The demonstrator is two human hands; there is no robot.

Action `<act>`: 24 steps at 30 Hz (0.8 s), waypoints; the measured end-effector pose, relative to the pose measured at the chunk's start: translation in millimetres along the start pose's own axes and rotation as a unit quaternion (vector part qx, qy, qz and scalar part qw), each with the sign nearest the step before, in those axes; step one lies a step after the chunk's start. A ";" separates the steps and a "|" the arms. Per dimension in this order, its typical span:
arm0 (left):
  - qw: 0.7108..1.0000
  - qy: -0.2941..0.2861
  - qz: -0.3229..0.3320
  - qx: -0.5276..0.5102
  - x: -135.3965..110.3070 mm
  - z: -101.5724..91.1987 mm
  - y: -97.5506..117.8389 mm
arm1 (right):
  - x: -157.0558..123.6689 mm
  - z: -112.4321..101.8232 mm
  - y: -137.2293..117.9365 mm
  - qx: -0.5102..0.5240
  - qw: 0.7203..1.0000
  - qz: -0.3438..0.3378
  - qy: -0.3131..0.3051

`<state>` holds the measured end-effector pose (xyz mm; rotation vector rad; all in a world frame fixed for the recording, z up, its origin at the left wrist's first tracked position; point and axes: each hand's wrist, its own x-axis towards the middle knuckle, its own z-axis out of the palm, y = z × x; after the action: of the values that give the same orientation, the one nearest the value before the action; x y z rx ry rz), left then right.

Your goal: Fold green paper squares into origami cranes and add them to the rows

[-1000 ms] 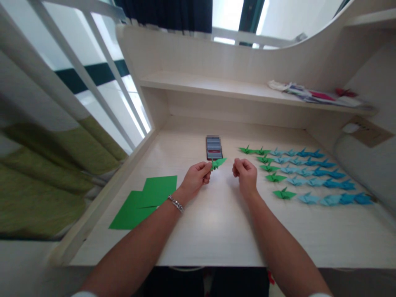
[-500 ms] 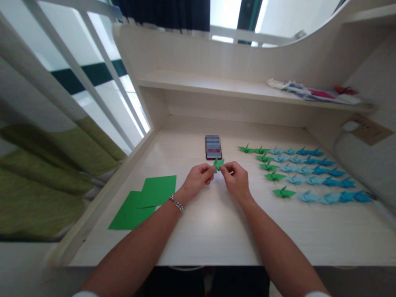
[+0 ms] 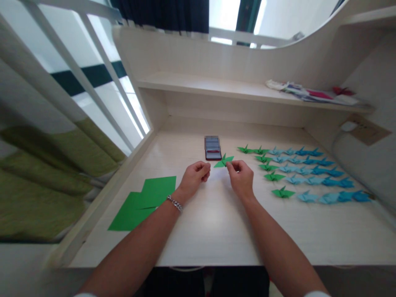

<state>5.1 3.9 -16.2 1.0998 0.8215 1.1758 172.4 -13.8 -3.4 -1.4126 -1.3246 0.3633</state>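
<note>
A green paper crane (image 3: 224, 161) with spread wings is pinched at its right side by my right hand (image 3: 241, 175), just above the desk. To its left, my left hand (image 3: 194, 175) is closed with fingertips pressed together, apart from the crane; nothing shows in it. A phone (image 3: 213, 148) lies on the desk just beyond the crane. Green paper sheets (image 3: 159, 190) lie to the left of my left forearm. On the right, rows of folded cranes run from green cranes (image 3: 274, 176) through light blue to darker blue cranes (image 3: 338, 182).
A shelf (image 3: 201, 84) spans the back of the desk, with papers and a bag (image 3: 309, 93) at its right end. A cable (image 3: 335, 142) hangs from a wall socket (image 3: 366, 129) on the right. A railing and a curtain (image 3: 52, 173) border the left side.
My left hand has let go of the green crane and drawn left. The right hand has shifted slightly right with the crane, whose wings now show spread.
</note>
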 end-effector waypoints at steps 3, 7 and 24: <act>1.000 0.017 -0.007 0.011 1.1 0.1 -1.6 | -0.9 1.7 2.9 0.004 1.000 0.004 -0.008; 0.998 0.008 -0.016 0.058 1.0 2.9 -2.9 | -2.6 5.9 7.6 0.005 0.999 0.014 -0.029; 0.970 -0.040 0.023 0.238 -4.8 7.0 -4.3 | 38.5 -12.1 50.2 -0.217 0.963 0.121 0.105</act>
<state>11.9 -2.5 -18.5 1.5538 1.0505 0.9861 219.7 24.6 -24.3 -1.9331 -1.0981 0.0756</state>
